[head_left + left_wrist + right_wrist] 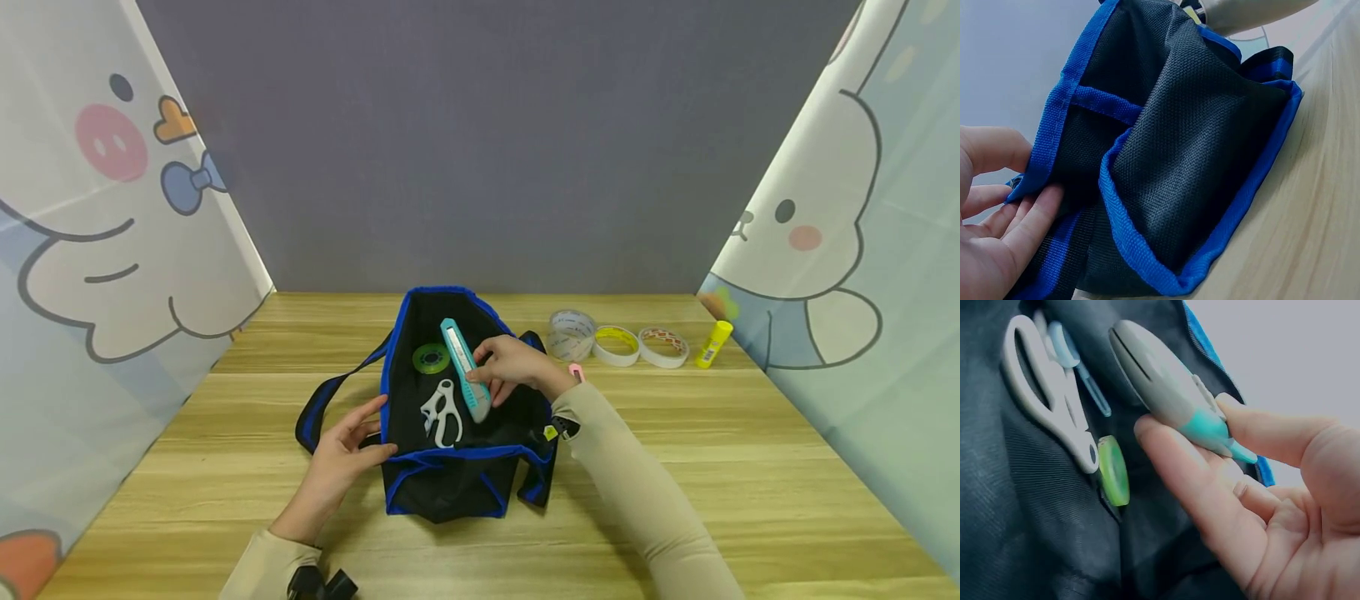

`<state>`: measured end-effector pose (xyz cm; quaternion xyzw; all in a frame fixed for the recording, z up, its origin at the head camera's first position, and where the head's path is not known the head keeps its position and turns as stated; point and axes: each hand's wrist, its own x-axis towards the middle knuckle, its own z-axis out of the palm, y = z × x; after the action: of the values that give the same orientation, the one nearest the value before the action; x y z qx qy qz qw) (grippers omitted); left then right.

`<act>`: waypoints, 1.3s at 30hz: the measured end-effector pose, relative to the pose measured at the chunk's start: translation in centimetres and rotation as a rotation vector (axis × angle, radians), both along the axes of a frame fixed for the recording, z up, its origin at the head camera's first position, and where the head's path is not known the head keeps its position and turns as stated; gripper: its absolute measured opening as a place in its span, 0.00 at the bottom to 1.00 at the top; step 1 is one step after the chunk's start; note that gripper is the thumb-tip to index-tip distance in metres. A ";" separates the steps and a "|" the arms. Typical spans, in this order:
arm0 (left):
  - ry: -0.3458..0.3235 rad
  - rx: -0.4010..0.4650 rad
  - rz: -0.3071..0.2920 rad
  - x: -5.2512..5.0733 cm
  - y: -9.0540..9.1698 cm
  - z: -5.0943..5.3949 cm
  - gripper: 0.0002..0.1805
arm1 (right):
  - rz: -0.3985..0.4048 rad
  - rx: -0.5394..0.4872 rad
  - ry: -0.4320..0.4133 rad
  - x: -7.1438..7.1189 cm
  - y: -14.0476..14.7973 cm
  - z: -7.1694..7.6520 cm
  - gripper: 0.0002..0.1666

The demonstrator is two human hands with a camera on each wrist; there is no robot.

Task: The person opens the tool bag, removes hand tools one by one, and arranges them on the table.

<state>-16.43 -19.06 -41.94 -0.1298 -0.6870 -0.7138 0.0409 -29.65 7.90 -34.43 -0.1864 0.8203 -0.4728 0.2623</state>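
Note:
My right hand (513, 367) pinches a teal and grey utility knife (466, 367) between thumb and fingers, over the open mouth of a black bag with blue trim (450, 483). Inside the bag lie scissors (446, 412) with white handles and a round, translucent green disc (431, 358). In the right wrist view a slim light-blue object (1088, 381) shows beside the scissors; its kind is unclear. At the bag's left edge, my left hand (345, 450) holds the blue-trimmed rim (1054, 125) between thumb and fingers.
Right of the bag, a clear tape roll (572, 335), two white tape rolls (617, 347) and a yellow glue stick (714, 344) stand in a row on the wooden table (750, 467). A bag strap (324, 404) loops out to the left. Printed side panels and a grey back wall surround the table.

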 end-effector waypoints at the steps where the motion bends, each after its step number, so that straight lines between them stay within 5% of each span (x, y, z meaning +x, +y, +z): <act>1: -0.003 -0.002 0.002 0.0 0.0 0.0 0.38 | -0.001 -0.006 0.003 0.0 0.1 0.1 0.23; 17: -0.017 -0.014 0.002 0.1 0.0 0.0 0.38 | 0.013 -0.158 0.048 1.2 3.3 1.5 0.25; 30: -0.014 -0.016 0.003 0.0 0.0 -0.1 0.38 | -0.025 -0.204 0.075 2.1 7.4 2.6 0.24; 39: -0.012 -0.002 0.003 0.0 0.0 -0.1 0.39 | -0.093 -0.179 0.086 2.5 11.0 2.0 0.24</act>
<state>-16.42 -19.09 -42.05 -0.1248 -0.6881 -0.7138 0.0377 -27.16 18.90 -32.39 -0.1910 0.7930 -0.5475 0.1869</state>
